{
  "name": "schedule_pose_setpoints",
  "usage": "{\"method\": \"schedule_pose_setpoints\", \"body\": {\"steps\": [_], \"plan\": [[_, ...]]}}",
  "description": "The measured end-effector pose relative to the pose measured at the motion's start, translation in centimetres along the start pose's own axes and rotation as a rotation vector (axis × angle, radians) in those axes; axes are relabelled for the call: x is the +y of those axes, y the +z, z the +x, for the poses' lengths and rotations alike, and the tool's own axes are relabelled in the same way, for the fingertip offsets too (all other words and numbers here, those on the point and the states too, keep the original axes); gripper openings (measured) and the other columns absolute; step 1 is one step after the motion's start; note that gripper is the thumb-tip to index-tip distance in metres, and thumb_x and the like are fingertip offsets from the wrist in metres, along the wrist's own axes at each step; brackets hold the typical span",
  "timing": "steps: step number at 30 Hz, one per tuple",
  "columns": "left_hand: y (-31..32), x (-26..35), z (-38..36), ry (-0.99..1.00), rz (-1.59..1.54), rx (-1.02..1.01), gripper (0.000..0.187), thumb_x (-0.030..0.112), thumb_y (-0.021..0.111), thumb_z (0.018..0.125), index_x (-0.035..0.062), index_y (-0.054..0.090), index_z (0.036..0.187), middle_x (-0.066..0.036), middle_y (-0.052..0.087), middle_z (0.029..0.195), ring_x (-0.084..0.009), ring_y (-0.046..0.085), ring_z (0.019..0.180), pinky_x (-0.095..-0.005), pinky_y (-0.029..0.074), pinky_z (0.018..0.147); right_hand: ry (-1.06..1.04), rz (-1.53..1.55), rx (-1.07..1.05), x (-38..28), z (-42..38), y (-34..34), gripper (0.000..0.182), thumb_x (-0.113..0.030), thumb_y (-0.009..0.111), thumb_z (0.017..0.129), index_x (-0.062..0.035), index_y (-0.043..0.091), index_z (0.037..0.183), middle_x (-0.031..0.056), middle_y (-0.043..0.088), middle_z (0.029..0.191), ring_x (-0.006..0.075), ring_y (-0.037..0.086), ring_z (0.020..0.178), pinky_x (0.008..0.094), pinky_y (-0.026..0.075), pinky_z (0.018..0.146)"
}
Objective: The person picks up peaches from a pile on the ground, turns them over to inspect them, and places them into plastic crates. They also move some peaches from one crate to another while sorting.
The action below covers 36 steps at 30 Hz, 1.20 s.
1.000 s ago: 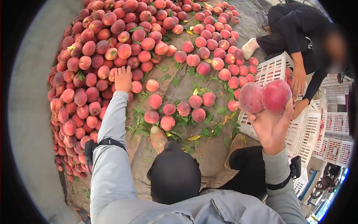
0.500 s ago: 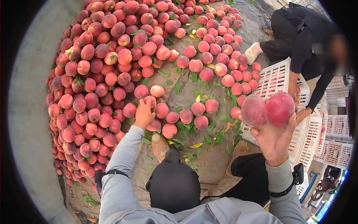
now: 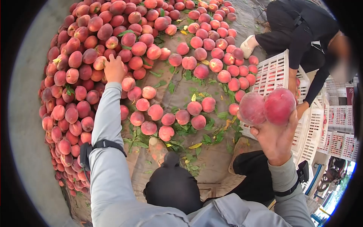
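Observation:
My left hand reaches onto the big heap of red peaches, its fingertips against peaches near the heap's upper middle. Its fingers are partly hidden, so whether they grip one I cannot tell. On the right, my right hand is raised palm up, closed round two large peaches side by side. They show in front of a white slatted crate. Between my hands, a curved row of loose peaches lies on the ground cloth among green leaves.
A person in dark clothes crouches at the upper right with both hands at the crate. More white crates stand at the far right. Loose peaches spread across the upper middle. A pale wall borders the left.
My left hand has left the peach by the loose row and moved up and left onto the heap. My right hand still holds the two peaches. The whole view has shifted slightly.

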<state>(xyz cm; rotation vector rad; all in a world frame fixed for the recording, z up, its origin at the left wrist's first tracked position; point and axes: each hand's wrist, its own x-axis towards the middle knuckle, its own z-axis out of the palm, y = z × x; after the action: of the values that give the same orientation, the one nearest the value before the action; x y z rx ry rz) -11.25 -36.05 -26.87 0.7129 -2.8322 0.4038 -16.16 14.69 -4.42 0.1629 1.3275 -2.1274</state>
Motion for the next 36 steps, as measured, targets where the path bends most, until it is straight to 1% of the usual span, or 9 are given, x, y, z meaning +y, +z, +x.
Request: {"method": "schedule_pose_setpoints", "body": {"steps": [2,9,15,18,20,23,26,30,36], "plan": [[-2.5,2.8,-2.1,-0.157,-0.215,-0.040,0.025,0.021,0.068,0.073,0.0117,0.061,0.096,-0.010,0.055,0.104,-0.0361,0.058,0.092,-0.0464,0.051,0.076,-0.007,0.022,-0.017,-0.1,-0.1,-0.5,0.076,-0.070,0.049,0.085,-0.0154,0.039,0.137,0.0084,0.045,0.137,0.0379,0.046,0.125,0.0339,0.041,0.067],[-2.0,11.6,-13.1,-0.065,-0.799,-0.130,0.036,0.023,0.074,0.064,0.0078,0.061,0.094,-0.013,0.059,0.097,-0.0344,0.062,0.087,-0.0454,0.050,0.075,0.015,0.016,-0.029,-0.6,-0.2,-0.2,0.076,-0.070,0.050,0.084,-0.0154,0.039,0.136,0.0069,0.046,0.134,0.0351,0.048,0.119,0.0337,0.041,0.066],[-1.1,13.3,-15.3,-0.440,-1.326,-0.450,0.021,0.021,0.072,0.068,0.0039,0.064,0.077,-0.012,0.065,0.082,-0.0224,0.064,0.081,-0.0333,0.050,0.072,0.024,0.062,-0.045,-0.7,-0.5,-0.6,0.073,-0.070,0.047,0.086,-0.0172,0.039,0.135,0.0052,0.047,0.133,0.0303,0.049,0.120,0.0355,0.043,0.069],[-0.6,11.2,-11.6,-0.513,-1.255,-0.466,0.028,0.020,0.071,0.069,0.0036,0.065,0.090,-0.012,0.066,0.087,-0.0249,0.065,0.083,-0.0360,0.050,0.074,0.035,0.064,-0.060,-0.8,-0.4,-0.4,0.072,-0.070,0.047,0.086,-0.0173,0.040,0.135,0.0052,0.048,0.131,0.0289,0.050,0.116,0.0363,0.042,0.070],[1.6,10.3,-9.2,-0.341,-1.049,-0.286,0.051,0.021,0.071,0.069,0.0100,0.059,0.117,-0.016,0.064,0.106,-0.0295,0.066,0.085,-0.0401,0.051,0.078,0.039,0.060,-0.012,-0.7,-0.4,-0.6,0.071,-0.069,0.047,0.087,-0.0163,0.040,0.135,0.0058,0.049,0.130,0.0281,0.052,0.112,0.0364,0.042,0.070],[0.2,11.4,-5.8,-0.003,-0.769,-0.356,0.075,0.022,0.070,0.068,0.0205,0.043,0.138,-0.019,0.052,0.127,-0.0355,0.065,0.092,-0.0445,0.051,0.082,0.019,0.013,-0.010,-0.7,-0.5,-0.2,0.073,-0.069,0.047,0.086,-0.0152,0.039,0.135,0.0064,0.049,0.129,0.0278,0.053,0.111,0.0368,0.043,0.070],[0.1,14.9,-3.3,0.067,-0.606,-0.569,0.078,0.020,0.067,0.069,0.0274,0.038,0.141,-0.020,0.043,0.138,-0.0391,0.062,0.098,-0.0447,0.052,0.085,0.019,0.006,-0.034,-0.6,-0.4,-0.2,0.076,-0.070,0.049,0.084,-0.0146,0.039,0.135,0.0064,0.049,0.129,0.0277,0.052,0.111,0.0375,0.043,0.069],[0.7,19.8,-2.6,0.215,-0.460,-0.546,0.074,0.019,0.063,0.071,0.0326,0.041,0.140,-0.020,0.043,0.138,-0.0398,0.063,0.096,-0.0454,0.052,0.084,0.024,-0.041,-0.026,-0.3,-0.1,-0.2,0.077,-0.071,0.049,0.083,-0.0152,0.039,0.135,0.0063,0.049,0.129,0.0277,0.052,0.111,0.0381,0.043,0.069],[1.3,22.5,-2.1,0.061,-0.491,-0.557,0.021,0.022,0.054,0.086,0.0202,0.056,0.107,-0.015,0.055,0.116,-0.0342,0.063,0.096,-0.0489,0.052,0.077,0.011,-0.044,-0.023,-0.2,-0.1,-0.8,0.079,-0.075,0.046,0.083,-0.0151,0.041,0.135,0.0057,0.048,0.131,0.0267,0.050,0.114,0.0350,0.041,0.068]]}}
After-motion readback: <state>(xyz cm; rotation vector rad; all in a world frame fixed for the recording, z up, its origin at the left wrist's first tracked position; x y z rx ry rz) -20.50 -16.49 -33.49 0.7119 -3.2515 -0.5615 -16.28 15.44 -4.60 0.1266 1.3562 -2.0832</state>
